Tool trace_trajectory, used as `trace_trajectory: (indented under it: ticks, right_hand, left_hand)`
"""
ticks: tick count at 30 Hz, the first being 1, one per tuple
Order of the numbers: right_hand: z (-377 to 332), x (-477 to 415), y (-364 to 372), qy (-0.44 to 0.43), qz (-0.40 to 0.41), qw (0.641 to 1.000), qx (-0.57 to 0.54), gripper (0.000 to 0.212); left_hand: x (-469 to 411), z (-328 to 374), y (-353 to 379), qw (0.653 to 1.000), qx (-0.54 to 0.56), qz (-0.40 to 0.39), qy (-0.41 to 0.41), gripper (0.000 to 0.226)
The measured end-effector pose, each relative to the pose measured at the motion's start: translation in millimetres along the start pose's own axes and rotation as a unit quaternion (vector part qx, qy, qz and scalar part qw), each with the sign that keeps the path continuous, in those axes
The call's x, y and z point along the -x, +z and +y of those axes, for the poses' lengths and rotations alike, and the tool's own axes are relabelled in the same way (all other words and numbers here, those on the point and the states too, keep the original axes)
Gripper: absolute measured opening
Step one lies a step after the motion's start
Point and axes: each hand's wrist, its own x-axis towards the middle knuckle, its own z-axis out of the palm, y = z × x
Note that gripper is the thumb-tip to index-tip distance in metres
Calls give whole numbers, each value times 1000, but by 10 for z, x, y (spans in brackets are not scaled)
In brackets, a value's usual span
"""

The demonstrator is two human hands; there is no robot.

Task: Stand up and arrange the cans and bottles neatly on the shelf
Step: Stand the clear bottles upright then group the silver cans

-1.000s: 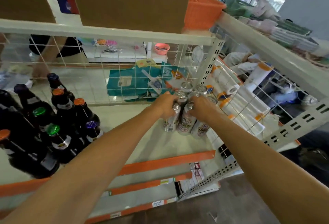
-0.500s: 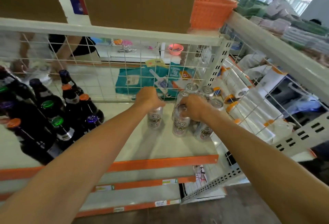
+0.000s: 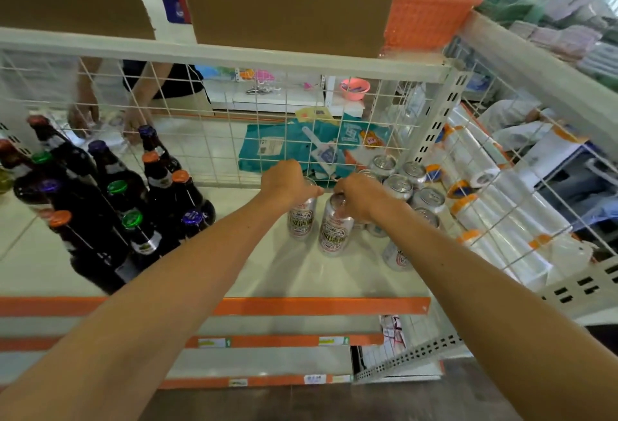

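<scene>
Now, one can per hand

Your left hand (image 3: 287,183) clasps the top of the left can (image 3: 301,220); your right hand (image 3: 361,198) clasps the right can (image 3: 335,231) just beside it. Both stand upright on the shelf (image 3: 301,275); other cans (image 3: 398,184) cluster at 2 o'clock, dark bottles (image 3: 110,193) at 9 o'clock.

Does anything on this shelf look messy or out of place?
Nothing looks spilled or broken. The cans sit in a loose clump in the right corner, not rows, and the bottles stand in a ragged bunch.
</scene>
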Motion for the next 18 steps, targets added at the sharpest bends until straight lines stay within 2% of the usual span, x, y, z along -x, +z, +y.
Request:
trace_trajectory:
  ticks: [3,6,8,18]
  right_hand:
    - [-50,-17,14,4,2,1000,7,33]
    - [-79,-34,17,9,4,1000,13,31]
    - [-85,-50,18,14,1,1000,12,30]
    - [-109,-44,43,25,-2,1000,8,33]
  left_hand:
    - [-59,-57,-62,999,-19,-33,31,60]
    - [-134,-142,-163,986,7,-107,129,62]
    - [-159,-182,-191,976,-5,-129,175,65]
    - [-240,-176,-187,972,-56,-132,187,61]
